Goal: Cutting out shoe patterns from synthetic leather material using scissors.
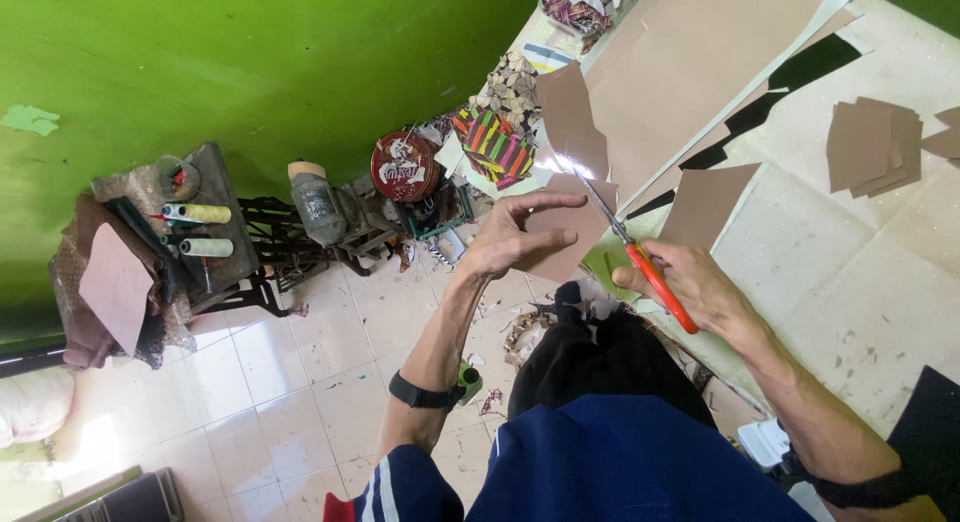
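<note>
My left hand (512, 234) pinches a brown sheet of card (574, 214) between thumb and fingers, holding it up in front of me. My right hand (690, 282) grips a pair of scissors with orange handles (660, 287); the metal blades (600, 204) point up and left and are biting into the card's right side. A second brown flap of the same card (572, 117) stands above the blades. A dark band sits on each of my wrists.
A pale worktable (850, 272) at the right carries a large brown sheet (690, 62), a stack of cut brown pieces (875, 147) and another brown piece (705, 202). On the tiled floor: patterned fabric (495, 142), a round red tin (403, 165), a jar (316, 204), thread spools (205, 230) on an old sewing machine stand.
</note>
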